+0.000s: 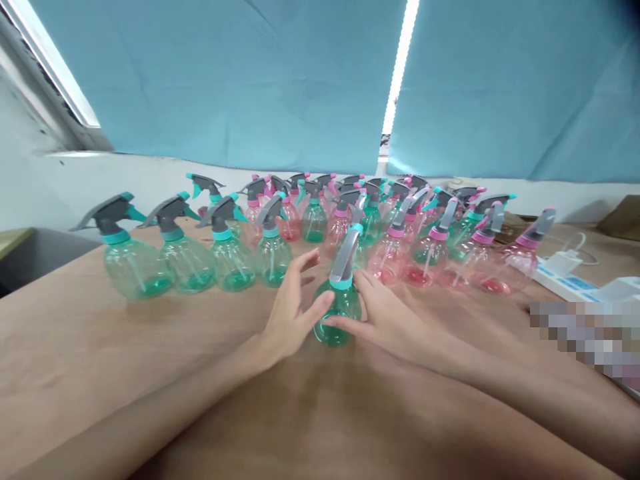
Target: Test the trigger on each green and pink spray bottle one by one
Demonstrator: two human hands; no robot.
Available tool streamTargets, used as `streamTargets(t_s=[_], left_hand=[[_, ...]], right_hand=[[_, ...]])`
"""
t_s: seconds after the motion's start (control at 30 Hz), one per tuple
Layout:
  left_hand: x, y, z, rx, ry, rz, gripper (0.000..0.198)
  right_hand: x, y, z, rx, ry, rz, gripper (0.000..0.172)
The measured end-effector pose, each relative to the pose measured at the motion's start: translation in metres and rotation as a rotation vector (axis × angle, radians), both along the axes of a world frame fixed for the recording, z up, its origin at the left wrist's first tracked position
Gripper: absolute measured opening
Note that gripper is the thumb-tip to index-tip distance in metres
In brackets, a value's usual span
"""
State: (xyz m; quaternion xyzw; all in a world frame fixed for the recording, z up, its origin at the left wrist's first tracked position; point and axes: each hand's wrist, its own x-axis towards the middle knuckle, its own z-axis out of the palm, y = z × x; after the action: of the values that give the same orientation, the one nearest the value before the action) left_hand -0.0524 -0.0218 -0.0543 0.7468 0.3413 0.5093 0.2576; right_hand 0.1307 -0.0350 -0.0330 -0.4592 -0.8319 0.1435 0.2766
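A green spray bottle (338, 333) with a grey trigger head and teal collar stands upright on the table in front of me. My right hand (383, 310) holds it from the right, thumb across its front and fingers around the far side, partly hidden. On the other side, my left hand (290, 310) is open, its fingers stretched forward and apart. The left thumb overlaps the bottle's body; whether it presses on it I cannot tell. Just beyond the left fingers is another green spray bottle (274, 257). Past my right hand stands a pink spray bottle (390, 257).
Several green bottles (187, 263) form a row at the left, and several pink bottles (430, 253) stand at the right. More of both colours crowd behind. A white power strip (565, 283) lies on the right of the wooden table (210, 347). Blue curtains (250, 87) hang behind.
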Motion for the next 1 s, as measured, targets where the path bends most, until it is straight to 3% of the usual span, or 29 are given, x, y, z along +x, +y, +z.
streamTargets(t_s=[0.13,0.23,0.4,0.5,0.63,1.0], left_hand=[[-0.047,-0.007,-0.022,0.214,0.173,0.127,0.035],[-0.063,-0.008,-0.027,0.274,0.299,0.162,0.022],[-0.058,-0.010,-0.026,0.291,0.358,0.114,0.011],[-0.055,-0.012,-0.024,0.297,0.348,0.074,0.011],[-0.056,-0.014,-0.023,0.248,0.336,0.079,0.011],[-0.054,-0.015,-0.023,0.095,0.374,0.096,0.011]], right_hand=[[-0.014,0.018,0.004,0.032,-0.044,-0.081,0.044],[-0.028,0.039,0.003,0.048,-0.025,-0.087,0.050],[-0.049,0.068,0.004,0.078,0.028,-0.130,0.078],[-0.057,0.076,0.008,0.031,-0.014,-0.186,0.085],[-0.061,0.084,0.012,-0.035,-0.046,-0.209,0.086],[-0.061,0.101,0.013,-0.028,-0.033,-0.212,0.078]])
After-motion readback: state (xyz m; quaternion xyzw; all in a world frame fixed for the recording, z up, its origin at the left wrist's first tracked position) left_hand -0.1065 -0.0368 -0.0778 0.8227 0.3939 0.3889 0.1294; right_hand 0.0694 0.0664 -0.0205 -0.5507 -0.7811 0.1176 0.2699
